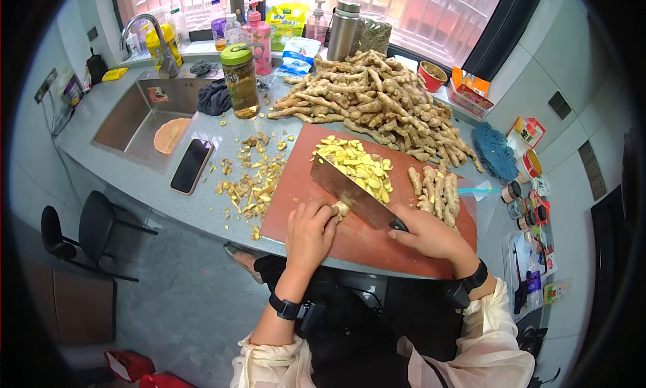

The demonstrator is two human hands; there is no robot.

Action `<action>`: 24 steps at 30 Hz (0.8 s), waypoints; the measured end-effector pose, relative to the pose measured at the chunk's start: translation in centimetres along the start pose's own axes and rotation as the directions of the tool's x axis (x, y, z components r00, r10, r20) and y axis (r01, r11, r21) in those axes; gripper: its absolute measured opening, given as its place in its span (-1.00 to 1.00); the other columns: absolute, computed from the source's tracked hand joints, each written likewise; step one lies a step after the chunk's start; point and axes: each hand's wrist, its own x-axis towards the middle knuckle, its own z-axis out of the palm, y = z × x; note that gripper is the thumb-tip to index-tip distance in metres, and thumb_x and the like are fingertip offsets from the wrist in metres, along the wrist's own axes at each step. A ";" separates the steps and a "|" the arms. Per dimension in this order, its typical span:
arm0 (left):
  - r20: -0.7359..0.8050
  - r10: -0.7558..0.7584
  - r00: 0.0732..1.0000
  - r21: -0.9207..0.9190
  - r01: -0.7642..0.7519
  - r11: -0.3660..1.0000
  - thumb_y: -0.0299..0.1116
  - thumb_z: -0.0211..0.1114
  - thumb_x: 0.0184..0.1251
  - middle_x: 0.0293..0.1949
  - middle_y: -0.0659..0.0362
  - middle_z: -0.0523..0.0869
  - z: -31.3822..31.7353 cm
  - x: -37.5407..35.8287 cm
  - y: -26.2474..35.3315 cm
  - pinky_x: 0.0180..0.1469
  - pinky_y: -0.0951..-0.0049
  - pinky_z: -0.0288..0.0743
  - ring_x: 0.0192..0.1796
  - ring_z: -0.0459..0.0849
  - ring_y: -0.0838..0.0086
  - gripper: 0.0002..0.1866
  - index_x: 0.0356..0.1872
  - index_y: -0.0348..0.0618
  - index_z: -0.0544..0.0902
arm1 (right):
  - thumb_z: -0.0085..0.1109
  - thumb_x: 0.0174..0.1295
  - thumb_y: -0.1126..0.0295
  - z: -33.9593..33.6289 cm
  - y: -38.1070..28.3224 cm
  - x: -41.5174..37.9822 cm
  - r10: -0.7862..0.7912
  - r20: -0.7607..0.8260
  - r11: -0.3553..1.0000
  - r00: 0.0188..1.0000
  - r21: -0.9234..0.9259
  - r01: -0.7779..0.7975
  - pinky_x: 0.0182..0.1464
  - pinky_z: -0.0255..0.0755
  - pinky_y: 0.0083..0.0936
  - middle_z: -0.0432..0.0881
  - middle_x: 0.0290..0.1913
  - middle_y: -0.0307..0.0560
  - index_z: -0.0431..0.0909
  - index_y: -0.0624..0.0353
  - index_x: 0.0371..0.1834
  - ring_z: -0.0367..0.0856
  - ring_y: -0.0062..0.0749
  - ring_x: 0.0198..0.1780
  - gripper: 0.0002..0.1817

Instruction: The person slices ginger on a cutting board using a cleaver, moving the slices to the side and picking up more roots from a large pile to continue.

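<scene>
My right hand [425, 233] grips the black handle of a cleaver [356, 197], its wide dark blade angled up and left across the reddish-brown cutting board [303, 176]. Bent fingers of my left hand [310, 232] press a short piece of ginger root [342, 209] against the board, close to the blade. Beyond the blade lies a heap of yellow ginger slices [356, 162]. Several whole ginger roots [436, 193] rest on the board's right side, above my right hand. Part of the ginger piece is hidden by my left fingers.
A large pile of ginger [383, 102] covers the counter behind the board. Scattered peelings [252, 183] lie to the left, near a phone [192, 166]. A bottle with a green lid [241, 82] stands beside the sink [128, 122]. Small jars [517, 208] line the right side.
</scene>
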 end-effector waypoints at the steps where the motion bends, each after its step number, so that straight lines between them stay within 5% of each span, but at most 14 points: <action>1: 0.003 0.003 1.000 -0.001 -0.003 1.000 -0.39 0.46 0.23 -0.02 0.24 0.74 0.0 0.0 0.0 0.06 0.21 0.44 0.04 0.65 0.24 -0.84 -0.17 -0.09 0.76 | 0.24 0.42 0.26 -0.2 -0.2 0.0 0.015 0.008 1.000 1.000 0.009 -0.015 0.01 0.49 0.07 0.66 -0.15 0.35 0.41 0.26 0.17 0.65 0.33 -0.05 -0.60; 11: -0.029 0.035 0.999 0.002 -0.035 0.999 -0.38 0.47 0.23 -0.06 0.25 0.73 0.4 0.3 0.0 0.02 0.23 0.44 0.00 0.65 0.25 -0.87 -0.22 -0.06 0.74 | 0.21 0.44 0.26 1.1 -0.9 2.2 0.031 0.016 0.991 0.999 -0.127 -0.028 -0.03 0.51 0.06 0.68 -0.15 0.31 0.40 0.28 0.10 0.67 0.30 -0.08 -0.64; 14: -0.038 0.042 0.998 0.011 -0.042 0.999 -0.37 0.46 0.25 -0.04 0.23 0.74 0.4 0.0 0.0 0.03 0.21 0.45 0.00 0.65 0.22 -0.86 -0.20 -0.08 0.74 | 0.17 0.45 0.25 3.2 -1.8 3.2 0.025 -0.021 0.968 0.999 -0.247 -0.029 -0.15 0.51 0.17 0.69 -0.35 0.36 0.35 0.30 -0.02 0.69 0.37 -0.24 -0.67; 24: -0.036 0.042 0.998 0.045 -0.040 0.998 -0.36 0.46 0.26 -0.04 0.21 0.73 0.4 -0.1 0.2 0.03 0.21 0.44 0.01 0.65 0.22 -0.86 -0.19 -0.07 0.74 | 0.20 0.44 0.26 1.8 0.0 -1.6 0.095 0.001 0.982 0.995 -0.164 -0.094 -0.12 0.52 0.10 0.70 -0.27 0.29 0.38 0.25 0.08 0.70 0.29 -0.18 -0.66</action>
